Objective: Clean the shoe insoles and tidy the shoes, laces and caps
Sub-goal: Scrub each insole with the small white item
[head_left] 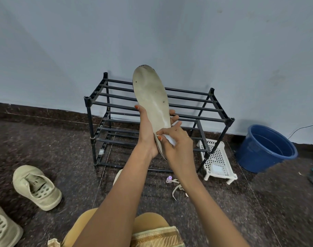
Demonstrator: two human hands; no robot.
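Figure. Insole cleaning under way, seen from the head camera; all positions are given relative to the shoe rack point(202, 118).

We found the left hand point(147, 132) curled round the lower half of one insole point(150, 97), thumb on its near edge and fingers behind, holding it upright in front of the rack's upper tier. The right hand point(178, 147) pinched a small white wipe point(170, 139) between thumb and fingers and pressed it against the heel end of the insole. The upper face showed a few dark specks, so we judged this insole only partly cleaned.

Left of the rack, on the floor, lay one shoe point(37, 187) with its perforated footbed bare and no lace visible. A second shoe point(2, 227) lay farther left, cut off by the edge of the view. In front of the rack lay a loose lace point(177, 188) and, just beside it, a small purple cap point(169, 179). A white basket point(218, 157) stood at the rack's right foot and a blue bucket point(266, 148) farther right.

We saw nothing on the rack's bars. We therefore judged the task early: cleaning had begun, but refitting, lacing, gathering the cap and shelving the shoes were all left.
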